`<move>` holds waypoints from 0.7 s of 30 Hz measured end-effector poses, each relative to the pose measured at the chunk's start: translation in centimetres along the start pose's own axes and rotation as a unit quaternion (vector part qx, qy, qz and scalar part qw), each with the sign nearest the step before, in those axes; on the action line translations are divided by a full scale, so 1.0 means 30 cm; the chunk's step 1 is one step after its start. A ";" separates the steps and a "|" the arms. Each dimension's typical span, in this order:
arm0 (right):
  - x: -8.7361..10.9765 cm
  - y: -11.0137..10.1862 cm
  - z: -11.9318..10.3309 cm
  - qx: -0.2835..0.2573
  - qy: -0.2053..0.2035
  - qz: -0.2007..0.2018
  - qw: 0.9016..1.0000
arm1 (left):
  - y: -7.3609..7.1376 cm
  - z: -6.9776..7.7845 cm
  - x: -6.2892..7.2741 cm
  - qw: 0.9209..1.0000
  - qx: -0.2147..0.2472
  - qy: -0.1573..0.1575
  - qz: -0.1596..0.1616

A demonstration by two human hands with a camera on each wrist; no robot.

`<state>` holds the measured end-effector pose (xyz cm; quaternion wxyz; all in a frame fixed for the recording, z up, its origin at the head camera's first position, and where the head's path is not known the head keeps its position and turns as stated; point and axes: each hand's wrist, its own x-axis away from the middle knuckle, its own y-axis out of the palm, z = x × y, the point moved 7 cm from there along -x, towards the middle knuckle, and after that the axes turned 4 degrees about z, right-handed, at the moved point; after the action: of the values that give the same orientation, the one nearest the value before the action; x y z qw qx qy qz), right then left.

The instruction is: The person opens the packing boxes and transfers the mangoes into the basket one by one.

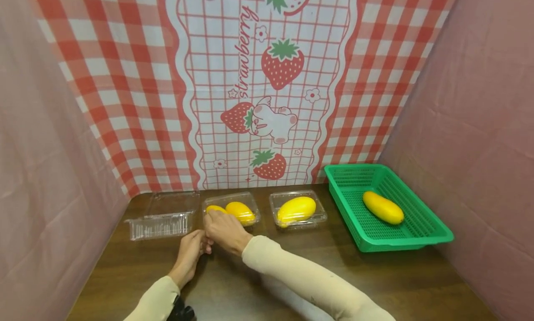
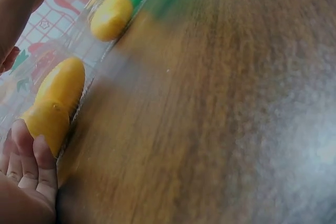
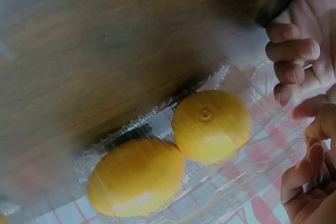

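A clear plastic box (image 1: pixel 252 198) with two yellow mangoes (image 3: pixel 137 178) stands in the middle of the row. Plastic lies over the fruit. My right hand (image 1: pixel 227 230) reaches across to the box's left end, its fingers curled at the rim in the right wrist view. Close beside it, my left hand (image 1: pixel 191 254) is at the front left corner, nearly meeting the right one. In the left wrist view, the left fingers (image 2: pixel 46 162) extend loosely along the box front beside a mango. The rim is partly hidden behind the hands.
Left of the hands lies another clear box (image 1: pixel 160 226), opened out, with no fruit in it. To the right, a covered clear box (image 1: pixel 320 213) holds one yellow mango (image 1: pixel 297 210). Far right, a green basket (image 1: pixel 362 240) contains a long yellow fruit (image 1: pixel 383 208). A patterned curtain (image 1: pixel 354 103) stands behind.
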<state>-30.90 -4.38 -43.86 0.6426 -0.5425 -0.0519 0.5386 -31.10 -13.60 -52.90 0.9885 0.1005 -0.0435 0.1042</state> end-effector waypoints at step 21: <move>0.125 0.013 0.089 0.038 0.008 -0.017 0.999 | 0.012 0.008 -0.004 0.999 -0.032 0.008 -0.008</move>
<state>-31.33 0.07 -45.03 0.6720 -0.5213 -0.0352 0.5248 -31.32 -13.31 -52.63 0.9923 0.0681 -0.0382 0.0959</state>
